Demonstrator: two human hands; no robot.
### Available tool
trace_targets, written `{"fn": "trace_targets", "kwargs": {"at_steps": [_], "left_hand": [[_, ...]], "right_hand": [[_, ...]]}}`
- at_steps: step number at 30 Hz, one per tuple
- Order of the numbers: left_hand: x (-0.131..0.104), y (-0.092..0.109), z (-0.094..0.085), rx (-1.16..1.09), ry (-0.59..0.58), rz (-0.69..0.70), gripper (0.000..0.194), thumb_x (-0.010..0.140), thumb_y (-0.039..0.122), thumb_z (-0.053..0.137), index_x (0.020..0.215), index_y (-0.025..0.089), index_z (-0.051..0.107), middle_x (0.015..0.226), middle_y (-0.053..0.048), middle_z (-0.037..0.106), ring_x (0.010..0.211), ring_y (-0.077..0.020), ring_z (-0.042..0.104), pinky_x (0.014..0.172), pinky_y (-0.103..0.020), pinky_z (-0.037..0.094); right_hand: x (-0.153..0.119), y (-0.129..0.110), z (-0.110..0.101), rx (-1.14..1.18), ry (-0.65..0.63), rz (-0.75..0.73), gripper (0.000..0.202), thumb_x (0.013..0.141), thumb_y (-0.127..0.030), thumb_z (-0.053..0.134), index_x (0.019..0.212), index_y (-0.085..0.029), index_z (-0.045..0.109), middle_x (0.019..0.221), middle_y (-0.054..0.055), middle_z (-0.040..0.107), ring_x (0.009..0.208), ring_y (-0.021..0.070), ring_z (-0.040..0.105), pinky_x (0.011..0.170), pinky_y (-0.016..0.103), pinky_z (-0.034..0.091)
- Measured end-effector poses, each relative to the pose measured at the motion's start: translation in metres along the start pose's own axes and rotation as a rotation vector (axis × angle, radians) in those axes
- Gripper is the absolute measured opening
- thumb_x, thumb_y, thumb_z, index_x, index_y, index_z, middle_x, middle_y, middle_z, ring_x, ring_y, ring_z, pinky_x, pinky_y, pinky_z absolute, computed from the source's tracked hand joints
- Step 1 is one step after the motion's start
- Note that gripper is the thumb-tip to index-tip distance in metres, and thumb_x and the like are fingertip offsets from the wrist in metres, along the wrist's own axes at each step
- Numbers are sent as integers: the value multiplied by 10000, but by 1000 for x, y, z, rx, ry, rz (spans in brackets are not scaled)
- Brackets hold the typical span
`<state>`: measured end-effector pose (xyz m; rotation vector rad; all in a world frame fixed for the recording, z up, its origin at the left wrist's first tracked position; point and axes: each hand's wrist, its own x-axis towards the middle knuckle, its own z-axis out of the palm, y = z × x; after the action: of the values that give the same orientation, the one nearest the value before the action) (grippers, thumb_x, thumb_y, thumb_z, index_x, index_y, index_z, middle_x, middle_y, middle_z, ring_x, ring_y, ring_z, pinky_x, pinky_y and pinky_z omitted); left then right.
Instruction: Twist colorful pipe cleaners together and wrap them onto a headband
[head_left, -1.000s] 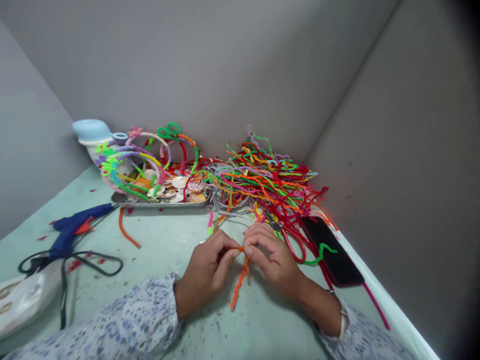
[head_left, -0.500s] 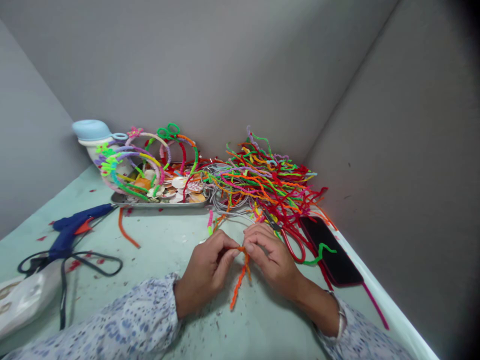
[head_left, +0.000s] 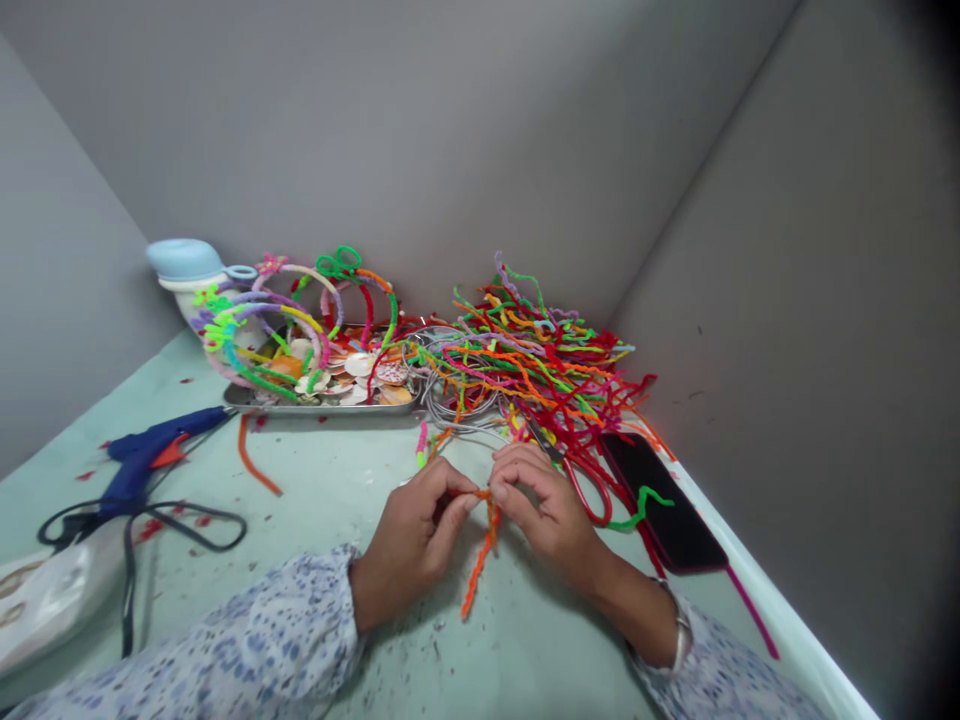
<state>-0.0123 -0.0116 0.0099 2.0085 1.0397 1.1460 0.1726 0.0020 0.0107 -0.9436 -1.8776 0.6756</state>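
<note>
At the left of the frame we see a blue glue gun [head_left: 142, 460] lying on the pale green surface [head_left: 315, 490]. Farther right, a metal tray [head_left: 322, 409] holds shells [head_left: 360, 365], with colourful hoops [head_left: 325, 350] standing about it. In the lower middle, our left hand [head_left: 412, 535] has its fingers pinching an orange fuzzy stem [head_left: 478, 575]; our right hand [head_left: 551, 525], just beside, pinches it too, and a twisted end hangs between them. Right of centre lies a tangle of bright stems [head_left: 525, 360], then red-handled scissors [head_left: 574, 487], then a black phone [head_left: 686, 535].
</note>
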Motion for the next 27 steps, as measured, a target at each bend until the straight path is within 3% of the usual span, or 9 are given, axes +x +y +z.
{"fn": "trace_targets", "kwargs": {"at_steps": [12, 19, 27], "left_hand": [[0, 2, -1, 21, -37, -9, 162, 937, 255, 472, 844, 177, 579, 753, -18, 562, 683, -143, 527, 639, -266, 407], [0, 1, 0, 5, -21, -24, 165, 937, 254, 470, 846, 170, 578, 745, -13, 553, 667, -137, 521, 630, -261, 404], [1, 2, 0, 11, -29, 1, 150, 932, 234, 477, 845, 163, 577, 758, -16, 562, 677, -136, 527, 631, -258, 407]], "right_hand": [[0, -7, -1, 174, -81, 74, 207, 931, -261, 478, 739, -208, 534, 831, 32, 557, 877, 195, 540, 851, 364, 416], [-3, -4, 1, 43, -27, 20, 162, 938, -254, 484, 804, -210, 564, 859, 42, 571, 906, 200, 527, 851, 373, 407], [-4, -4, 3, 85, -57, 40, 206, 959, -264, 447, 791, -203, 551, 864, 40, 568, 895, 189, 532, 848, 362, 413]]}}
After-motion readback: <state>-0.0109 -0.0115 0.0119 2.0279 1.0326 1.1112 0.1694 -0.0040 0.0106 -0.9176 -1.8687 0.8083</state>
